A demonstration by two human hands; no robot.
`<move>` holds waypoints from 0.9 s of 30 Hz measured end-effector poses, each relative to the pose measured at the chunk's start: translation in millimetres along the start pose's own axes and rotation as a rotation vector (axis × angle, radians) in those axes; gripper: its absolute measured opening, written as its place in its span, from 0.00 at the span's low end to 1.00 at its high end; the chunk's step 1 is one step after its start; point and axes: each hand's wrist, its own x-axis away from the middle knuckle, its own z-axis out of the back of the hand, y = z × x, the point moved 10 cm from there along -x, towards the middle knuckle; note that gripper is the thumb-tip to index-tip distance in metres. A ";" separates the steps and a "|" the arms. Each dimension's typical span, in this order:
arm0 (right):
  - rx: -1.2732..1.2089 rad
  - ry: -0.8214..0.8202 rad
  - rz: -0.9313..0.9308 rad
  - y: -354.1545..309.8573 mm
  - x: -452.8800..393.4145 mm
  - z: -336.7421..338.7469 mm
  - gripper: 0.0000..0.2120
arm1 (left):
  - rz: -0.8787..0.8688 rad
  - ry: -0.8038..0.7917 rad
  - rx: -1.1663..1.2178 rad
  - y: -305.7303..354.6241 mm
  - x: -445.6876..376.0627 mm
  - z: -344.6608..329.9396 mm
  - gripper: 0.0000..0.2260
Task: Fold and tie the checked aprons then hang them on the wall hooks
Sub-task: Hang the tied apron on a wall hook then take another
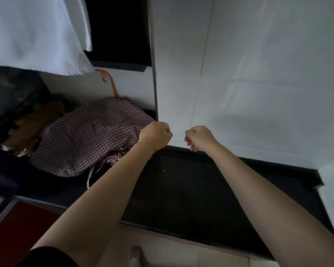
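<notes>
Aprons (89, 139) lie heaped at the dark bench's (181, 189) left end, folds murky. My left hand (155, 135) and right hand (201, 138) hang curled, seemingly holding nothing.

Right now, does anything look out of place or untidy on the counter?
The checked apron lies crumpled in a heap on the dark counter, its ties trailing loose, not yet folded. Both the left hand and the right hand hover curled beside it.
</notes>
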 end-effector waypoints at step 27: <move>0.044 0.011 -0.158 -55.5 -87.9 -251.9 0.09 | 0.154 0.323 0.336 -303.9 -49.9 34.4 0.09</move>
